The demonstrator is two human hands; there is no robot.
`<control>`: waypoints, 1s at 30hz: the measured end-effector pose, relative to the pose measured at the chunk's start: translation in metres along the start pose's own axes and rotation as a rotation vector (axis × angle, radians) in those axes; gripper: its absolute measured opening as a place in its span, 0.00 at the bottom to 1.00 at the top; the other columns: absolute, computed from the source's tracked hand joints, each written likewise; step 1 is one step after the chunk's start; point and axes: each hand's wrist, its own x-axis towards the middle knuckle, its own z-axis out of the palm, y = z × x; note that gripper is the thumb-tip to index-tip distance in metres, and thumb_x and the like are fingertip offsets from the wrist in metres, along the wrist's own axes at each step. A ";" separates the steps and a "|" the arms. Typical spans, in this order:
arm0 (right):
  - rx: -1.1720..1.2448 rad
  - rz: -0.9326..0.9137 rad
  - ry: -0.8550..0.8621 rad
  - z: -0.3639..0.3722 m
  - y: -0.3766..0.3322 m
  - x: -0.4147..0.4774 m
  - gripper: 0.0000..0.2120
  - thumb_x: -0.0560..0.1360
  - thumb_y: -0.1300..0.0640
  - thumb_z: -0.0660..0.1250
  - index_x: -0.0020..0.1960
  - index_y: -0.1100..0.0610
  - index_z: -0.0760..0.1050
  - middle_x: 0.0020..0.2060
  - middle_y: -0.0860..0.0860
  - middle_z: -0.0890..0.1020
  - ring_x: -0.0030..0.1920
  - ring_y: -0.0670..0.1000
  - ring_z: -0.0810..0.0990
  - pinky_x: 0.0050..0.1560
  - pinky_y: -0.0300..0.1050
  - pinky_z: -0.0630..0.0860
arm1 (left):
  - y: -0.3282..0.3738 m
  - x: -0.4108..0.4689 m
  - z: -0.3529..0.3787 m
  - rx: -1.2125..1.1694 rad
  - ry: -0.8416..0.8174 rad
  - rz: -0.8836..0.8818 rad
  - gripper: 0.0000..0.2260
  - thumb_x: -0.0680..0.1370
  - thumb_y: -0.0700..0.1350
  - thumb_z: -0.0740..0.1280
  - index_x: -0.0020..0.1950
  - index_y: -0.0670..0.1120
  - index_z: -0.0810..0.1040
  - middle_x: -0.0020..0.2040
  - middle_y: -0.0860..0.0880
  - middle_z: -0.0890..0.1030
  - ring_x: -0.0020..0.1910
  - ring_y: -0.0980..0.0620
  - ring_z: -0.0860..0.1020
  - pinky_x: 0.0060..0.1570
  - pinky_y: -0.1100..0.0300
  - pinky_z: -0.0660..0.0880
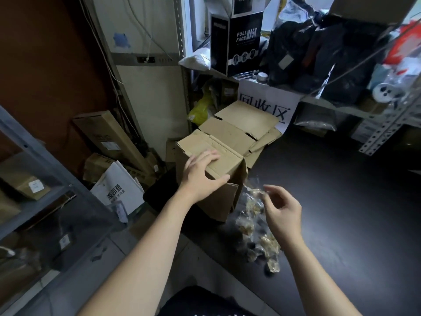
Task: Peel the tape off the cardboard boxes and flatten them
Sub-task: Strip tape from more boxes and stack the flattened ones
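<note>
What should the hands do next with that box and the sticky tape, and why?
Probably let the right hand drop the crumpled tape aside. It dangles from that hand, apparently off the box, which stands unflattened under the left hand; flattening likely needs both hands.

Storeroom or stockroom; slotted-angle metal shelving (382, 131) crowded with black parcel bags (319, 53) and a boxed "FULL FACE MASK" product (237, 42); opened cardboard boxes (227, 133) heaped beneath a printed paper sign (268, 103); long cartons (109, 135) leaning against the wall.
</note>
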 end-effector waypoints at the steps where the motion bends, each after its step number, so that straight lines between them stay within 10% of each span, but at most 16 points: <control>1: -0.062 0.014 -0.011 -0.004 0.011 -0.003 0.11 0.76 0.65 0.73 0.50 0.49 0.83 0.44 0.43 0.85 0.47 0.42 0.83 0.51 0.36 0.79 | -0.002 -0.002 0.001 -0.003 0.014 0.004 0.24 0.73 0.54 0.77 0.67 0.52 0.78 0.72 0.59 0.73 0.74 0.62 0.65 0.79 0.53 0.48; 10: -0.591 0.113 -0.226 -0.008 0.058 -0.026 0.14 0.72 0.51 0.72 0.57 0.46 0.85 0.51 0.47 0.84 0.66 0.51 0.71 0.64 0.50 0.71 | 0.003 -0.015 0.003 0.037 0.031 -0.062 0.22 0.74 0.55 0.73 0.68 0.55 0.77 0.74 0.62 0.71 0.79 0.61 0.57 0.76 0.50 0.39; 18: -0.272 -0.015 -0.156 0.006 0.026 -0.021 0.11 0.75 0.56 0.73 0.57 0.51 0.84 0.58 0.42 0.80 0.62 0.45 0.76 0.64 0.42 0.71 | 0.005 -0.019 -0.012 -0.001 -0.044 -0.083 0.28 0.69 0.57 0.69 0.69 0.54 0.76 0.74 0.62 0.70 0.79 0.61 0.56 0.77 0.50 0.41; 24: -0.173 0.001 -0.187 0.045 -0.005 -0.004 0.27 0.74 0.48 0.76 0.71 0.51 0.76 0.63 0.42 0.80 0.62 0.43 0.77 0.65 0.43 0.74 | -0.008 -0.026 -0.025 -0.017 -0.084 -0.080 0.27 0.72 0.54 0.73 0.71 0.55 0.75 0.75 0.62 0.69 0.79 0.63 0.55 0.79 0.46 0.46; 30: 0.034 -0.050 -0.103 0.085 -0.020 0.004 0.10 0.81 0.58 0.69 0.60 0.51 0.85 0.51 0.41 0.87 0.53 0.42 0.84 0.59 0.54 0.81 | -0.025 -0.026 -0.059 -0.135 -0.088 -0.083 0.29 0.72 0.46 0.77 0.73 0.51 0.75 0.74 0.59 0.70 0.75 0.67 0.60 0.77 0.60 0.58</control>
